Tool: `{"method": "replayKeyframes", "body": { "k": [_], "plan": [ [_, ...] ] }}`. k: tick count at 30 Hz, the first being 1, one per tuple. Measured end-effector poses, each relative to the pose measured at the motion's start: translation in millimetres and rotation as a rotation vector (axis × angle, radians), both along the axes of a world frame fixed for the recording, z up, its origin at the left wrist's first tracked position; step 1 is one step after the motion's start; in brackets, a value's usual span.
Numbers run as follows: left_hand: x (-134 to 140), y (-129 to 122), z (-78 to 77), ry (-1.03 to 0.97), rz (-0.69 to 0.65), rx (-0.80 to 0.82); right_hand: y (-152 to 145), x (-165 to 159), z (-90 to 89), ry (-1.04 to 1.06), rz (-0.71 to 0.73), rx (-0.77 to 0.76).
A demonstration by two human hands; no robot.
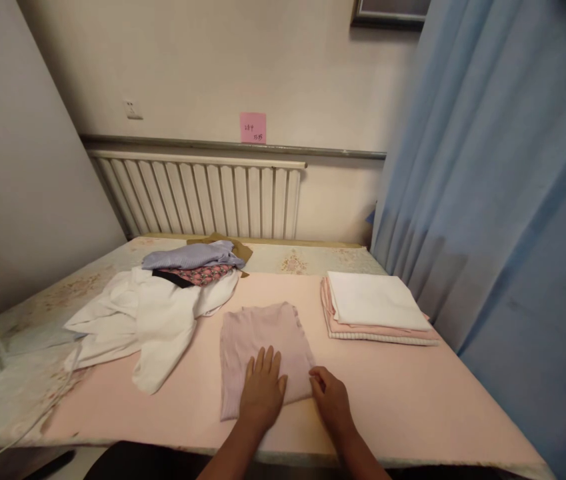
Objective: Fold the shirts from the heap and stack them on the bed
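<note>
The left hand (261, 393) lies palm down on the mauve cloth (269, 333), fingers straight and slightly spread, grasping nothing. The right hand's (331, 400) fingers are curled in at the cloth's right side, close to its near right corner; whether they pinch the fabric, I cannot tell. The cloth lies flat on a pink sheet (413, 400), near the middle of the bench's (290, 261) near edge. Toward the left edge sprawls a white garment (163, 327), with a blue-grey garment (190, 255) heaped behind it near the far edge. A folded stack, white cloth (377, 300) uppermost, sits near the right edge.
</note>
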State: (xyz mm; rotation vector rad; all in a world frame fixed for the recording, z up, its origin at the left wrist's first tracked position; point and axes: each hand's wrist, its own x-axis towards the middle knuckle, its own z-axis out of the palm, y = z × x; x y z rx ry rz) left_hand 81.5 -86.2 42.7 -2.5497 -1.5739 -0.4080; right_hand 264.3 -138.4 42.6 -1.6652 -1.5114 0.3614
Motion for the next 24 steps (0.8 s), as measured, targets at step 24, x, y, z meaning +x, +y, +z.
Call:
{"method": "replayKeyframes", "body": {
  "k": [24],
  "plan": [
    [-1.1,1.7,-6.9,-0.011,-0.005,0.055,-1.3,-0.4,1.8,0.004,0.001,-0.015]
  ]
}}
